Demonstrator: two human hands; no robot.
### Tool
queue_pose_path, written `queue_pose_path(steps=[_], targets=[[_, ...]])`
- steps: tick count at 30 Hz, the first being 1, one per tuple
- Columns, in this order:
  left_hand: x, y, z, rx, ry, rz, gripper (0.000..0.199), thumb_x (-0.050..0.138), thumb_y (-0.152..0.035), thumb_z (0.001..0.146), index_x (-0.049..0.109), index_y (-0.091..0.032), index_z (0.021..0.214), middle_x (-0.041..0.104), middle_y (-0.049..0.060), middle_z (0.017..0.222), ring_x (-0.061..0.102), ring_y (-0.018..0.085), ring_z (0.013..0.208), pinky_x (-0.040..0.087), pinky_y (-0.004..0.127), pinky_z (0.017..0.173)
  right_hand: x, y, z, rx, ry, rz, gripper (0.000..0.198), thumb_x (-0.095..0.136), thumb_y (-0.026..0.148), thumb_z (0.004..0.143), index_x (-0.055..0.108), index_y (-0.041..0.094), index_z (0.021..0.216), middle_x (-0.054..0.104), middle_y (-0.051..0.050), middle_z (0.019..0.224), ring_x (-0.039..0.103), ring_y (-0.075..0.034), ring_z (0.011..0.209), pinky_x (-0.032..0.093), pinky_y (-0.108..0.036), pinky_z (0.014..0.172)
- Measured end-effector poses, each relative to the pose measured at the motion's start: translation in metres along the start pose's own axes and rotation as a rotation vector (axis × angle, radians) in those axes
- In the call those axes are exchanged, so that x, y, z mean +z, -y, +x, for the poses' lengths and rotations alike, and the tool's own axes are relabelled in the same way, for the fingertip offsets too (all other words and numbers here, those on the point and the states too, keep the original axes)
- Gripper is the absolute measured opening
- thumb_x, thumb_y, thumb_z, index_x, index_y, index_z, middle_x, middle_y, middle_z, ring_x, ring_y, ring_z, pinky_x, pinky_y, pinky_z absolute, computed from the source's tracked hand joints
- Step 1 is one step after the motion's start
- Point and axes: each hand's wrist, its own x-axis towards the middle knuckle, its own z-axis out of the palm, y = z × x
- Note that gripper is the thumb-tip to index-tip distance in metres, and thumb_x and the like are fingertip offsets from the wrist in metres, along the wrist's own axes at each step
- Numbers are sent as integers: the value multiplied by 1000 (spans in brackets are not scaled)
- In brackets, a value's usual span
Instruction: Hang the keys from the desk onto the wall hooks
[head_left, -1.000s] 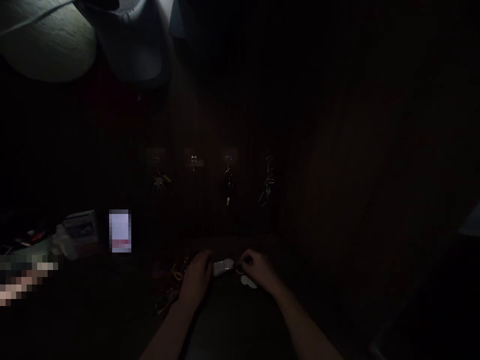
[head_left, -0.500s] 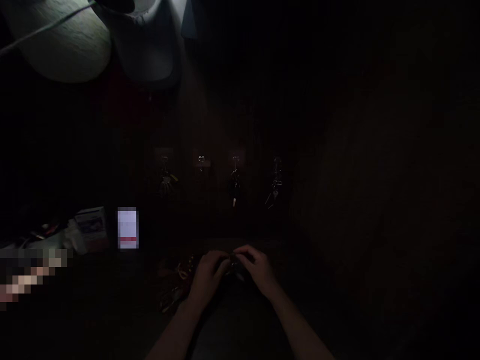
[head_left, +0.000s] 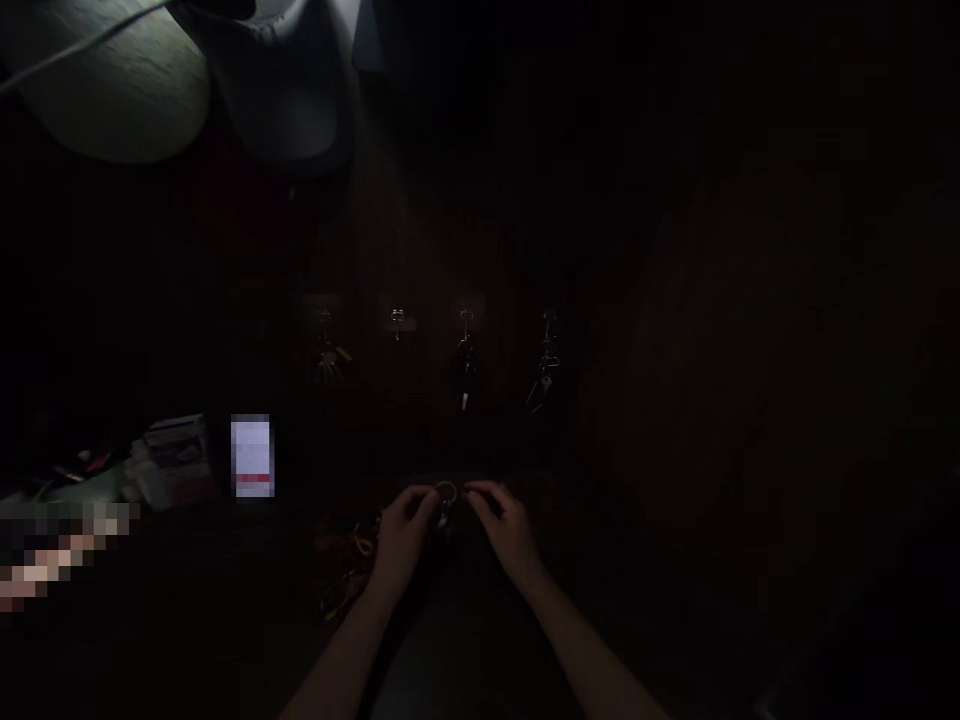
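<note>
The scene is very dark. My left hand (head_left: 409, 525) pinches the edge of a round key ring (head_left: 448, 490), and small shiny pieces, perhaps keys, dangle below it. Just right of the ring is my right hand (head_left: 504, 520), its thumb and forefinger pressed together; whatever they hold is too small and dim to make out. A slight gap separates those fingertips from the ring. Left of my left wrist lies a dim heap of cords and small objects (head_left: 352, 565), partly covered by that hand.
Behind my hands hang three bunches of keys (head_left: 327, 362), (head_left: 466, 375), (head_left: 545, 380) on wall hooks; another hook (head_left: 398, 318) bears none. A blurred lit rectangle (head_left: 253, 455) and a box (head_left: 180, 455) stand at left. Pale rounded containers (head_left: 289, 110) sit at upper left.
The ring now shows between my hands, more to the left. My right fingertips have come away from it. Both hands rose slightly, and the whole view shifted a little.
</note>
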Motion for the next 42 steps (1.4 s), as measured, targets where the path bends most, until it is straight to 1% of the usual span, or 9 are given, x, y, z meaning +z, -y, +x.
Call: queue_pose_path(steps=[7,11,16,20,23,26,32,37,42], targets=[[-3,2,2,-42,-117,-125,33,61,-47,68,65,-16,78,66,2,74,59,15,69,44,24,63,21,13,-2,-45,-45,16,18,56,36,76,68,23,78,67,-4,84,59,-21,87,44,-33,81],[-5,6,4,-22,-141,-130,31,61,-46,68,66,-16,77,67,2,76,60,16,73,45,24,66,39,20,0,25,-129,74,18,57,37,75,66,21,75,67,-3,79,60,-20,81,45,-31,76],[-5,4,4,9,-143,-145,30,62,-45,68,65,-17,78,67,2,79,61,17,78,45,26,71,46,23,5,22,-129,110,18,59,36,72,66,20,74,67,-3,77,61,-20,78,45,-31,74],[-6,1,2,61,-97,-117,30,57,-44,73,65,-18,85,68,4,85,61,19,84,46,29,76,39,30,15,42,-126,136,17,57,35,73,64,20,74,65,-1,73,60,-18,73,45,-28,69],[-8,3,2,66,-136,-48,32,52,-44,76,64,-18,90,68,4,84,62,20,83,46,30,77,31,36,28,40,-109,157,18,56,37,75,62,20,73,63,0,69,58,-16,68,44,-26,64],[-10,9,5,68,-178,0,32,52,-45,76,63,-18,90,67,4,81,61,20,81,46,31,76,22,41,44,-7,-104,158,20,55,39,75,61,20,75,64,0,69,58,-16,68,44,-25,62],[-10,20,10,46,-174,32,31,52,-45,75,63,-19,87,68,4,85,62,21,84,46,32,76,1,58,79,-136,-147,73,20,55,38,75,63,19,74,65,-1,70,60,-17,69,45,-26,65],[-10,22,10,29,-169,58,28,52,-42,75,62,-20,88,67,4,84,62,22,84,46,32,76,-14,78,114,-204,-197,49,21,55,39,73,62,19,73,66,-1,71,60,-17,70,45,-28,66],[-10,20,8,24,-150,62,27,50,-42,76,61,-21,87,67,3,85,61,22,84,46,31,76,-21,96,144,-248,-221,37,23,56,41,71,62,19,71,65,-2,68,59,-17,69,44,-29,67]])
